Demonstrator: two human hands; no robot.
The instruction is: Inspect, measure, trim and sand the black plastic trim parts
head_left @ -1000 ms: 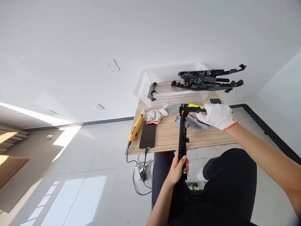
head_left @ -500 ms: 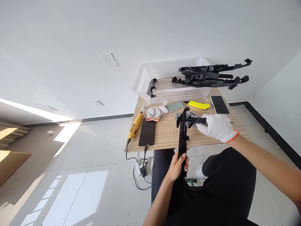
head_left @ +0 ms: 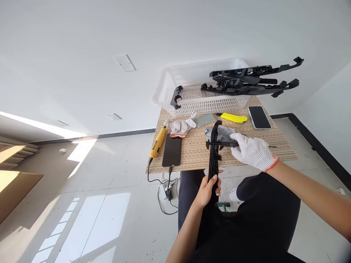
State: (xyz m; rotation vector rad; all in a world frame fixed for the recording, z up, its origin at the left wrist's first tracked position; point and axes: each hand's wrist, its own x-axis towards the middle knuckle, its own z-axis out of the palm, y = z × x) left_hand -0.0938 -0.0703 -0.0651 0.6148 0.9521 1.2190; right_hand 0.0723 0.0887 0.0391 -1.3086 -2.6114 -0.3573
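Note:
My left hand (head_left: 206,190), bare, is closed around the lower end of a long black plastic part (head_left: 213,157), which stands nearly upright over my lap and the table's front edge. In my right hand (head_left: 253,151), which wears a white knit glove with an orange cuff, is a black caliper (head_left: 227,144). It lies crosswise over the part, its jaws at the part's upper section; whether they touch it I cannot tell. A thin rod sticks out past the gloved hand. Behind the caliper lies a grey cloth (head_left: 224,133).
A white basket (head_left: 203,106) at the back holds several black plastic parts (head_left: 246,86), some jutting out to the right. On the striped table (head_left: 192,155) lie a yellow rotary tool (head_left: 157,143), a black phone (head_left: 172,150), a glove (head_left: 181,126), a grey-green slab (head_left: 205,119), a yellow cutter (head_left: 233,117) and another phone (head_left: 259,117).
The caliper has moved slightly down along the part and turned, and my right hand's grip has shifted. More of the grey cloth shows. My left hand still holds the part.

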